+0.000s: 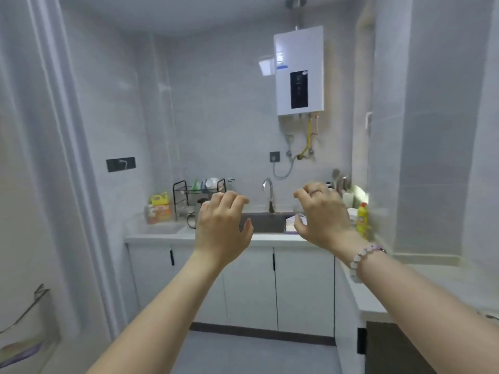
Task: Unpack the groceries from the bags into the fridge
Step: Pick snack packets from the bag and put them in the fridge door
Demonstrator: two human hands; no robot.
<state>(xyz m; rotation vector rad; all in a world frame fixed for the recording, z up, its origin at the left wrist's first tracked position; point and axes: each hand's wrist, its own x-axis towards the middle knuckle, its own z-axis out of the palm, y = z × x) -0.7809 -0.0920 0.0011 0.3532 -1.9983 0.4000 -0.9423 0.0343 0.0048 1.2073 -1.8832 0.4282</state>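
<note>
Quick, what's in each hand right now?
Left hand: open, fingers curled, holding nothing.
Right hand: open, fingers curled, holding nothing.

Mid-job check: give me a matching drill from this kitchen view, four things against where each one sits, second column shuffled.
Things:
1. water heater
2. dish rack
3. yellow bottle
4. faucet

Places:
A. on the counter at the right end, beside the right hand
B. standing behind the sink
C. mounted high on the back wall
D. on the counter left of the sink, behind the left hand

Pairs: 1-C, 2-D, 3-A, 4-B
</note>
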